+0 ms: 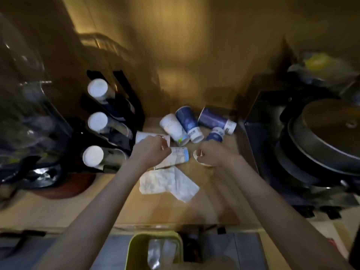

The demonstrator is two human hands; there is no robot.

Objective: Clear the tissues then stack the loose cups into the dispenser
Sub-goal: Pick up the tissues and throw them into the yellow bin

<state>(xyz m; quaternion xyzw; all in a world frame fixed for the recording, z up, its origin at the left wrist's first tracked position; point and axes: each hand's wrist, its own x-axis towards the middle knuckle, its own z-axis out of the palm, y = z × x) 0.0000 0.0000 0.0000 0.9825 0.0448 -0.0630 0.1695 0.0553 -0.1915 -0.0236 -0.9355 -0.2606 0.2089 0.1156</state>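
Note:
Several paper cups lie on their sides on the wooden counter: a white one (174, 127), a blue one (189, 121), a larger blue one (216, 119) and a small blue one (215, 135). My left hand (151, 151) is closed on a white cup with a light blue rim (180, 156). A small cup (199, 157) sits in the grip of my right hand (213, 153). Crumpled white tissues (168, 182) lie just in front of both hands. At the left stands the black cup dispenser (109, 121), with three stacks of cups in it.
A yellow-green bin (136, 250) with a liner stands below the counter's front edge. Dark pans (323, 141) are stacked at the right on a black appliance. Glassware and a dark red plate (66, 190) crowd the left side.

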